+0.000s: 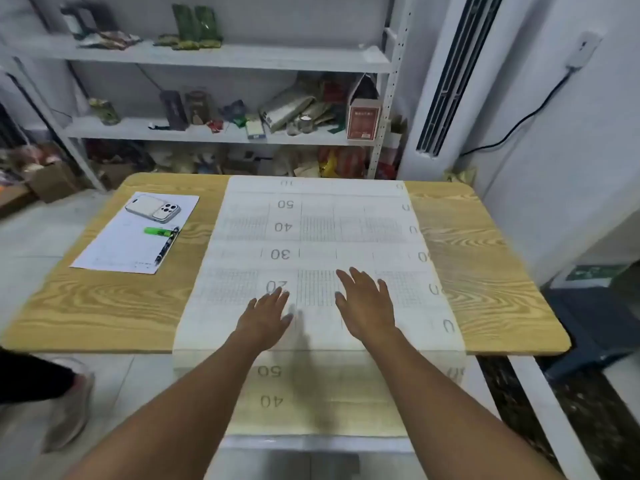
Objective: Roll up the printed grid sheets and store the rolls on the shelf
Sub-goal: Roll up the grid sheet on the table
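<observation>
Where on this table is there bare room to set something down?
Bare wood of the table lies right of the grid sheet, out to the table's right edge. A second patch is near left, in front of the white paper. Far left is crowded: phone, green highlighter and pen lie on that paper.
</observation>
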Demonstrator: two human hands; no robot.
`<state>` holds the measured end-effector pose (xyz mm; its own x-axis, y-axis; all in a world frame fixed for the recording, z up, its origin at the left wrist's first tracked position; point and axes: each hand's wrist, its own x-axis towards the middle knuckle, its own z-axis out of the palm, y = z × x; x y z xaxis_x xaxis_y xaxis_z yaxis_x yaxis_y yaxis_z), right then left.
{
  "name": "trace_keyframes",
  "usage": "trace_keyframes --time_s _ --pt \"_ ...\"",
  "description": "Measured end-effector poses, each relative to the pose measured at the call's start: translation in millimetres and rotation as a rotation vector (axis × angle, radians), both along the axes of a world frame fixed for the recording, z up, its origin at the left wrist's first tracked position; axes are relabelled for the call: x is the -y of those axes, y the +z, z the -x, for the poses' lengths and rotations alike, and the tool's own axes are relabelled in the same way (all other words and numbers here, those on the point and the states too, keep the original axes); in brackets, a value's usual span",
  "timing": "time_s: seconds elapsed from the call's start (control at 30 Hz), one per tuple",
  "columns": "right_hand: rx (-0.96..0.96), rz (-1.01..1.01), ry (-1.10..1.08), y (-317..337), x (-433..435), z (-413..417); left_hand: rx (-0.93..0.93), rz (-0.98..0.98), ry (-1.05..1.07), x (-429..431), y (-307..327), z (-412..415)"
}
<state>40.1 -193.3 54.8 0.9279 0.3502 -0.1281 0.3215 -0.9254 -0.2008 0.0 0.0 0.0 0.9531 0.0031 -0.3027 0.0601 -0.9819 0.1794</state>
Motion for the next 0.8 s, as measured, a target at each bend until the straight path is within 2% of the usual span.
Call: trace_keyframes --time_s 0.23,0.33,0.63,0.8 --pt "-0.072 0.029 0.03 -41.5 8.1 -13.3 -0.107 -0.094 -0.04 8.8 -50.2 -14.1" --pt "-0.089 0.032 0.038 -53.6 10.2 -16.7 -0.117 -0.049 0.011 9.0 -60.3 -21.3" --pt "-0.118 0.023 0.036 -84.2 9.5 -17.7 -0.03 0.022 0.05 0.6 -71.3 -82.6" --pt "-0.138 0.037 0.039 -101.7 -1.3 -18.5 0.037 0.084 0.005 -12.5 -75.6 -114.8"
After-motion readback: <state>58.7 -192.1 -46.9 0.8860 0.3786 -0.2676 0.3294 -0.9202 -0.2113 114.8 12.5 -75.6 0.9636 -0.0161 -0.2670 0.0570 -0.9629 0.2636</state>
